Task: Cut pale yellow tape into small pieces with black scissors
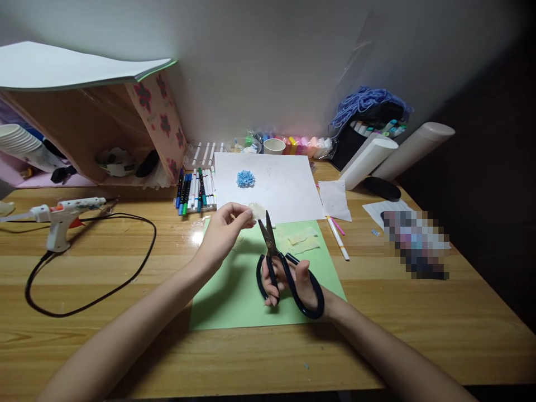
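Note:
Between thumb and fingers my left hand pinches a small pale cream piece, thin like paper. My right hand has its fingers through the handles of black-handled scissors, whose blades point up and stand slightly apart. The blade tips are close to the cream piece; whether they touch it I cannot tell. Both hands are above a green sheet. Torn pale yellow strips lie on that sheet at the right. Behind it, a white sheet carries a small pile of blue shreds.
A glue gun with a looped black cable occupies the left. Several markers lie beside the white sheet. A paper cup stands behind. On the right are a white marker, a paper scrap and a white cylinder.

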`<state>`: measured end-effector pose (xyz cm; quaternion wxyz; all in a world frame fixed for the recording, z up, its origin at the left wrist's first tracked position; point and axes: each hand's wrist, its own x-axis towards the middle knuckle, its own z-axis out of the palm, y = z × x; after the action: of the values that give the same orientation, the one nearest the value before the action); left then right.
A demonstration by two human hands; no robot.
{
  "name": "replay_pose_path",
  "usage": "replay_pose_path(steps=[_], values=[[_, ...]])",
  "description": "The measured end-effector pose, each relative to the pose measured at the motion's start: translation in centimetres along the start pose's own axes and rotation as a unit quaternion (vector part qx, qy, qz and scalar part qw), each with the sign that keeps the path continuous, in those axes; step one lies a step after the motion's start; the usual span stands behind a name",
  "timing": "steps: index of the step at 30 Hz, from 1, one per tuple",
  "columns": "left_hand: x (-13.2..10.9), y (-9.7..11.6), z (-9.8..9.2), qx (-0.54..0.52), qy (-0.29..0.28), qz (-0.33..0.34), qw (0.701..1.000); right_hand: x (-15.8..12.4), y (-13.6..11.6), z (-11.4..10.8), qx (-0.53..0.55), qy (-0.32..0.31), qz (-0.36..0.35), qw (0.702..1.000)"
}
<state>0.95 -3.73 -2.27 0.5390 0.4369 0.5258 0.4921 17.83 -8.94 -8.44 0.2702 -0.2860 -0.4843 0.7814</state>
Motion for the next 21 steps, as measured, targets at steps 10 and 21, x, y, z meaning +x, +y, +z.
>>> replay_pose_path(steps=[10,21], values=[[-0.3,-0.3,0.4,0.020,-0.022,-0.003,1.000,0.4,0.7,-0.4,-0.015,0.035,-0.030,0.999],[-0.4,-0.2,0.3,0.000,-0.017,0.001,1.000,0.0,-0.4,-0.1,-0.132,0.080,-0.070,0.985]])
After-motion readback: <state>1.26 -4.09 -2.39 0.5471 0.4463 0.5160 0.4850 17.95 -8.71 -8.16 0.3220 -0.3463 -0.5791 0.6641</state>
